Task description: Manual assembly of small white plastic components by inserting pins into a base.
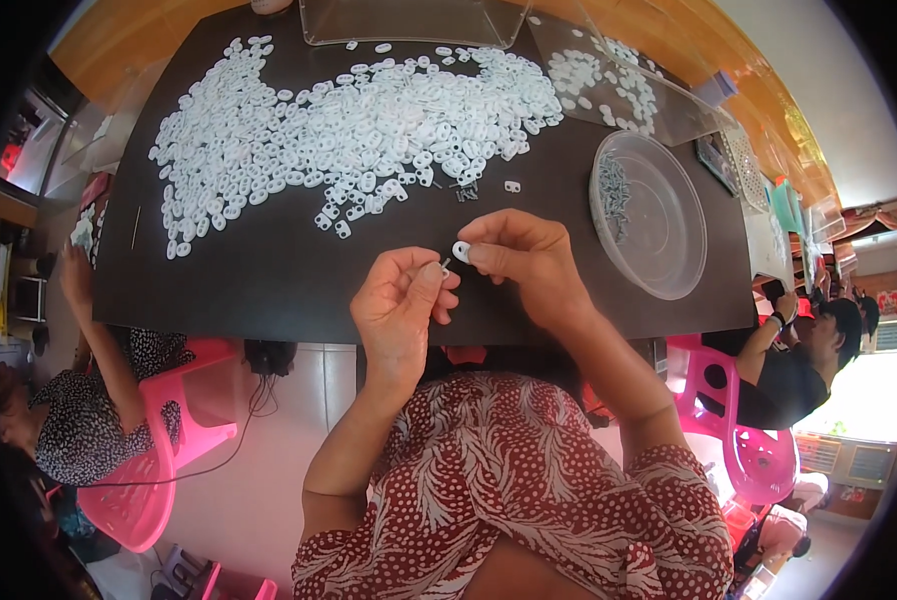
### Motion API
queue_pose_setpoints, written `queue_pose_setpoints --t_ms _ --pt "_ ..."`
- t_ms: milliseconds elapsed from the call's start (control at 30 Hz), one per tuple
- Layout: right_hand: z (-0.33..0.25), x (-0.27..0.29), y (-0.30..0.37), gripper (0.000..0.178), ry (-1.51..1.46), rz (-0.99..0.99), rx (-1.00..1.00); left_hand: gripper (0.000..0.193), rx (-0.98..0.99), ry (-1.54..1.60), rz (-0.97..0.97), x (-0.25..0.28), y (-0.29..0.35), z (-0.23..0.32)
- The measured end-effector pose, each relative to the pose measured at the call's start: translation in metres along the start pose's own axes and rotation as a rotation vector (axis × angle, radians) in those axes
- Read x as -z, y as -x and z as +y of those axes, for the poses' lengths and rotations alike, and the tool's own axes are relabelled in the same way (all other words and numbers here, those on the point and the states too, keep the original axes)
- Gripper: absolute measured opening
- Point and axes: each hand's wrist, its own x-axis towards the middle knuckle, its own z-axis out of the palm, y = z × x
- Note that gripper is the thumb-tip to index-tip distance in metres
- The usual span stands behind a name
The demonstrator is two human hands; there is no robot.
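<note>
Above the near part of the dark table, my left hand (401,300) pinches a small grey screw (447,263) between thumb and fingertips. A bit of white shows beside the screw, too small to make out. My right hand (531,258) is closed on a white oval plastic piece (461,250) with a hole in it, held a little apart from the screw. Beyond both hands spreads a large heap of similar white two-holed pieces (369,125). Several loose grey screws (467,191) lie at its near edge, with a single white piece (512,187) to their right.
A round clear plastic tub (679,262) with grey screws (614,195) inside stands at the right. Clear bins (409,30) are at the far edge. Co-workers sit on either side, one on a pink chair (154,460) at left, another near a pink chair (759,465) at right.
</note>
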Motion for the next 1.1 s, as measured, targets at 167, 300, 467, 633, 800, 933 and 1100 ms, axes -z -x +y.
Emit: queue_pose_setpoints --t_ms 167,300,467,633,800,933,1100 --pt "0.004 -0.006 0.003 0.015 -0.090 0.058 -0.004 0.021 -0.020 -0.053 0.019 -0.005 0.007 -0.002" --pt "0.006 -0.009 0.005 0.015 -0.088 0.046 -0.006 0.024 -0.086 -0.102 0.033 -0.008 0.011 -0.004" --pt "0.008 -0.012 0.006 0.015 -0.069 0.068 0.007 0.025 -0.109 -0.138 0.041 -0.008 0.013 -0.003" --pt "0.009 -0.015 0.007 0.015 -0.050 0.065 0.012 0.026 -0.135 -0.163 0.037 -0.006 0.014 -0.004" --pt "0.009 -0.018 0.008 0.012 -0.005 0.058 0.045 0.026 -0.167 -0.172 0.033 -0.004 0.015 -0.007" --pt "0.014 -0.023 0.010 0.010 -0.013 0.052 0.103 0.025 -0.210 -0.217 0.025 -0.004 0.016 -0.011" --pt "0.015 -0.027 0.014 0.008 0.016 0.054 0.162 0.025 -0.256 -0.205 0.035 -0.004 0.017 -0.014"
